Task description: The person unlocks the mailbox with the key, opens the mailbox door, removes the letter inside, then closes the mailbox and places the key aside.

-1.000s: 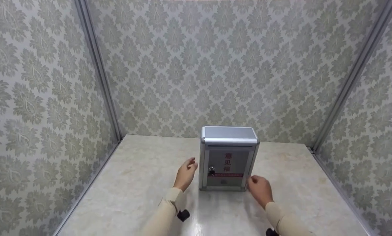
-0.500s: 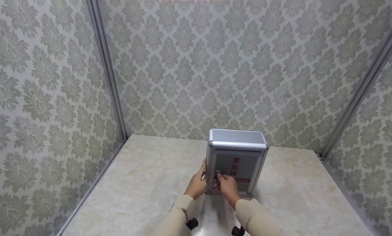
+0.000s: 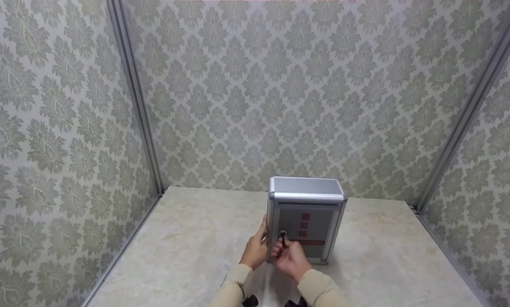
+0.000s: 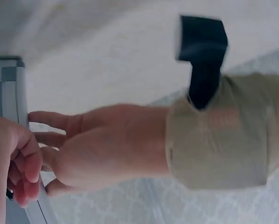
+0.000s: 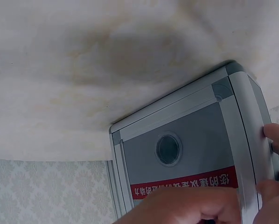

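Two hands: left hand (image 3: 255,251) and right hand (image 3: 292,259), both bare, both at one grey metal box (image 3: 312,219).
Left grip: fingers loosely extended, tips touching the box's left side, not wrapped round it.
Right grip: in front of the box, fingers curled, pinching one dark key (image 3: 284,240) at one lock (image 3: 283,233).
Cuffs: two beige sleeves (image 3: 236,281), one black wrist mount (image 3: 250,301) hanging at each.
Box, one: upright on the table, slightly right of centre, front towards the person; one slot (image 3: 308,204) under the top, three red characters (image 3: 304,225) down the panel, one red band (image 3: 317,242) below.
Table (image 3: 186,243): one, pale, marbled.
Room: three patterned walls (image 3: 246,106) in view, grey leaf motif; two metal posts (image 3: 137,100) at the corners.
Left wrist view alone: four digits of the left hand countable at the box's edge, right hand's curled fingers just beside.
Right wrist view alone: one round fitting (image 5: 168,149) low on the front, plus white lettering readable on the red band; lock hidden behind the right hand.
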Motion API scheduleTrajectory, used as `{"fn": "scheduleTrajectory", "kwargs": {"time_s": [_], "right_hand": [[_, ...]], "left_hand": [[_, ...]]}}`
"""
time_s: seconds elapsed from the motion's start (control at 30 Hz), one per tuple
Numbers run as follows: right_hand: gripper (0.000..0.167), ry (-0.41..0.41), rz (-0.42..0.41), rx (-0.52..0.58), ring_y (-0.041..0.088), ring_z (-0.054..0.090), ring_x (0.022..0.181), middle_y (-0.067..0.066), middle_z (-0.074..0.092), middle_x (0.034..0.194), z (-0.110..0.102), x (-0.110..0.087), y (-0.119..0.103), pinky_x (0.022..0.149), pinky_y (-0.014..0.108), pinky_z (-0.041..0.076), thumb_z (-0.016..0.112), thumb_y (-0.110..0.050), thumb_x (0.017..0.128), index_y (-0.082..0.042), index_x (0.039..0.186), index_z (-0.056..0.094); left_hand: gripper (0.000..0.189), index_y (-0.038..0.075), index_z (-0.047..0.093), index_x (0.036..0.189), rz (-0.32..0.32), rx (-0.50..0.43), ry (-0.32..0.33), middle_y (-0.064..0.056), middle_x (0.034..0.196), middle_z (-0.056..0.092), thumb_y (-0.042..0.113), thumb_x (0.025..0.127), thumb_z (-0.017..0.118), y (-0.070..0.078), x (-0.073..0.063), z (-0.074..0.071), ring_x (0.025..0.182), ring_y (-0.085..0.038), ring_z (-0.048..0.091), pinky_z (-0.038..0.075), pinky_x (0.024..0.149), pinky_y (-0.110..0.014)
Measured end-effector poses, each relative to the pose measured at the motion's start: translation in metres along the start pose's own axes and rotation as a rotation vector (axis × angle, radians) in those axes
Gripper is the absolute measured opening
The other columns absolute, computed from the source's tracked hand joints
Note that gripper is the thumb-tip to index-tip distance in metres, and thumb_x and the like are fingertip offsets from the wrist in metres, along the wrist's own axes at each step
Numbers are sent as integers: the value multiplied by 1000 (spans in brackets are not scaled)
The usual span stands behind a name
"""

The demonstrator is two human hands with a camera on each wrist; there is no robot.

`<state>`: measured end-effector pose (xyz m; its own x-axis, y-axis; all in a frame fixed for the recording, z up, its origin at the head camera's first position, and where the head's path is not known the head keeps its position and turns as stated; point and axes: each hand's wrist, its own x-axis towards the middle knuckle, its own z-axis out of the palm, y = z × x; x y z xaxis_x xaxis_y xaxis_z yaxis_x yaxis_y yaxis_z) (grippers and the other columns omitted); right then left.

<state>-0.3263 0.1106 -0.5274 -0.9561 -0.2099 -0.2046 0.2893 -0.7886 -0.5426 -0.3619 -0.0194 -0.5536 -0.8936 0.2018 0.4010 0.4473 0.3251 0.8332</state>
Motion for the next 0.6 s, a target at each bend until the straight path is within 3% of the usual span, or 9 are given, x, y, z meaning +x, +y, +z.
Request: {"fn": "scheduleTrajectory", "kwargs": {"time_s": [0.23, 0.43, 0.6], "right_hand": [[34, -37, 63, 226, 11, 37, 59, 0, 40, 65, -11, -11, 0, 56, 24, 34, 19, -16, 108, -7, 85, 42], [29, -59, 171, 220, 11, 33, 57, -1, 37, 65, -32, -30, -3, 55, 25, 34, 20, -16, 107, -9, 86, 40], [29, -180, 324, 164, 11, 34, 54, -1, 37, 63, -49, -51, -17, 54, 25, 32, 26, -16, 102, -10, 78, 41]], "left_hand": [[70, 11, 25, 157, 21, 23, 24, -27, 135, 53, -9, 96, 51, 1, -3, 12, 122, -40, 53, 44, 98, -51], [72, 14, 24, 158, -23, -5, 16, -25, 137, 52, -8, 95, 52, 0, -6, 17, 123, -39, 52, 43, 99, -50], [76, 14, 21, 158, -60, 12, 6, -23, 143, 45, -12, 92, 46, 4, 3, -1, 127, -37, 48, 42, 101, -48]]}}
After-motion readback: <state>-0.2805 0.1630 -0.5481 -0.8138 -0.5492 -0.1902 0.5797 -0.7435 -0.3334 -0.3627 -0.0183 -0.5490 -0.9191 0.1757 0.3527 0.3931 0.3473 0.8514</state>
